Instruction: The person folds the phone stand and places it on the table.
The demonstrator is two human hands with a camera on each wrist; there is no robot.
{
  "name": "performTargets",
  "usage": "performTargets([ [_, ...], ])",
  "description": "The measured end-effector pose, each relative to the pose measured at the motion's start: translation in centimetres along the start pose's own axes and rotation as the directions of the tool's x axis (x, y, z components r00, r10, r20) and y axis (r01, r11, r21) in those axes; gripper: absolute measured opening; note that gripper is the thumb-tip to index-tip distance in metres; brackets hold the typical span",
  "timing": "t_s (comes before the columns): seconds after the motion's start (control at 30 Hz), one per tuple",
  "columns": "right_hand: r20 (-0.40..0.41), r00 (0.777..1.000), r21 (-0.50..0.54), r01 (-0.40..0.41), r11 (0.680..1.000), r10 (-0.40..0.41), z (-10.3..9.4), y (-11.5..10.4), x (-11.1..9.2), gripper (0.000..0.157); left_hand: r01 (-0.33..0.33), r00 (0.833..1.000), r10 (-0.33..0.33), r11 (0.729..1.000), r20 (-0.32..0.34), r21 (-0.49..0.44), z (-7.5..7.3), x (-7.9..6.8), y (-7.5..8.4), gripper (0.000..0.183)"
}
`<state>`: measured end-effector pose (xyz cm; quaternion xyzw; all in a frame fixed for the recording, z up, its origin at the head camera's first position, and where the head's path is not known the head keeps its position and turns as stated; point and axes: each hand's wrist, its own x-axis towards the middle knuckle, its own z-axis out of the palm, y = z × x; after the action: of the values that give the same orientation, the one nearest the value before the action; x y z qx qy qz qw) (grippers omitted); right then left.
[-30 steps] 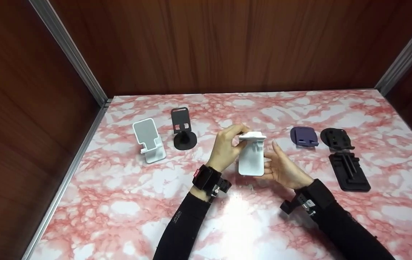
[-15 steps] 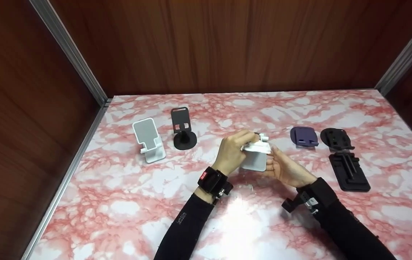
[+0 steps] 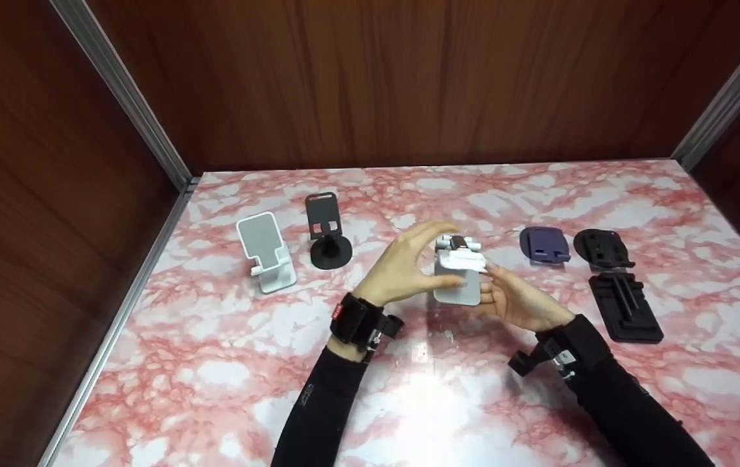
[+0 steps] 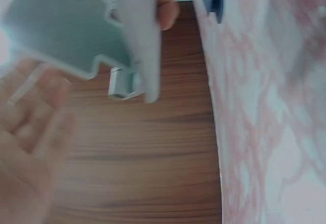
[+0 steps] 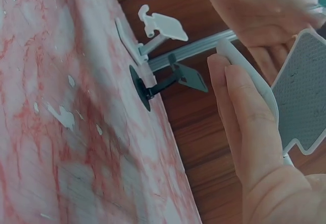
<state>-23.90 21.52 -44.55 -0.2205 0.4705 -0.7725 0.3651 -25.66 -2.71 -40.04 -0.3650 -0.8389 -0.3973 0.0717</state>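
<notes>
At far left, a white stand (image 3: 261, 241) is unfolded on the pink-and-white marbled table (image 3: 214, 376); its flat foot, I judge, keeps the tilted grey panel steady. Just beside it, a black stand (image 3: 323, 214) rises from a round disc, its plate pierced by a slot and cut-outs.

My left hand (image 3: 402, 263) is spread wide, thumb and fingers well parted about the work; whether it touches anything I cannot tell. Between my hands, raised above the table, is the pale phone stand (image 3: 457, 289): smooth white shell, apparently plastic, with a notched grey face showing a fine dimpled texture. My right hand (image 3: 519, 301) holds it, fingers laid along the white outer side, presumably to brace it while leaving the other side accessible.

Further right, a purple stand (image 3: 546, 244) lies folded on a rounded base. Next to it, a black round-based stand (image 3: 603, 248) is likewise folded. Nearer me, a black rectangular stand (image 3: 626, 311) lies flat, ridged lengthwise; folding presumably explains their low profile.
</notes>
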Motion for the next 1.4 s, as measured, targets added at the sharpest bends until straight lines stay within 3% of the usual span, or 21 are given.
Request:
performTargets([
  [0.1, -0.004, 1.000, -0.007, 0.006, 1.000, -0.006, -0.1, -0.3, -0.1, 0.032, 0.144, 0.989, -0.142, 0.989, 0.043, -0.029, -0.4, -0.3, -0.2, 0.073],
  [0.2, 0.012, 1.000, -0.026, 0.022, 0.999, -0.021, -0.2, -0.5, -0.2, 0.032, 0.298, 0.953, -0.290, 0.950, 0.091, -0.095, -0.4, -0.5, -0.5, 0.076],
  [0.3, 0.036, 0.998, -0.042, 0.043, 0.998, -0.041, -0.4, -0.7, -0.3, 0.033, 0.409, 0.908, -0.388, 0.901, 0.157, -0.144, -0.1, -0.5, -0.6, 0.081],
  [0.4, 0.047, 0.997, -0.052, 0.059, 0.997, -0.056, -0.4, -0.8, -0.4, 0.032, 0.448, 0.886, -0.393, 0.864, 0.247, -0.232, 0.3, -0.3, -0.9, 0.077],
  [0.47, 0.047, 0.997, -0.064, 0.064, 0.996, -0.061, -0.4, -0.8, -0.4, 0.032, 0.470, 0.873, -0.381, 0.822, 0.304, -0.322, 0.4, -0.3, -1.1, 0.073],
  [0.6, 0.034, 0.998, -0.078, 0.061, 0.995, -0.058, -0.3, -0.9, -0.4, 0.031, 0.524, 0.847, -0.359, 0.687, 0.392, -0.503, 0.6, -0.2, -1.5, 0.069],
  [0.73, 0.003, 0.998, -0.077, 0.056, 0.995, -0.056, -0.3, -0.9, -0.4, 0.030, 0.547, 0.835, -0.356, 0.611, 0.419, -0.572, 0.7, -0.1, -1.9, 0.071],
  [0.87, -0.040, 0.998, -0.079, 0.046, 0.996, -0.049, -0.2, -0.8, -0.5, 0.037, 0.546, 0.837, -0.351, 0.586, 0.420, -0.599, 0.8, -0.1, -2.0, 0.073],
  [1.07, -0.070, 0.997, -0.065, 0.029, 0.997, -0.034, 0.0, -0.9, -0.5, 0.071, 0.536, 0.844, -0.344, 0.555, 0.410, -0.637, 0.8, -0.1, -2.0, 0.074],
  [1.27, -0.061, 0.997, -0.046, 0.039, 0.998, -0.042, 0.0, -1.0, -0.5, 0.074, 0.532, 0.846, -0.346, 0.542, 0.405, -0.650, 0.8, -0.1, -2.1, 0.079],
  [1.4, -0.059, 0.997, -0.052, 0.045, 0.998, -0.048, 0.0, -1.0, -0.5, 0.079, 0.524, 0.852, -0.334, 0.549, 0.404, -0.651, 0.9, -0.1, -2.1, 0.084],
])
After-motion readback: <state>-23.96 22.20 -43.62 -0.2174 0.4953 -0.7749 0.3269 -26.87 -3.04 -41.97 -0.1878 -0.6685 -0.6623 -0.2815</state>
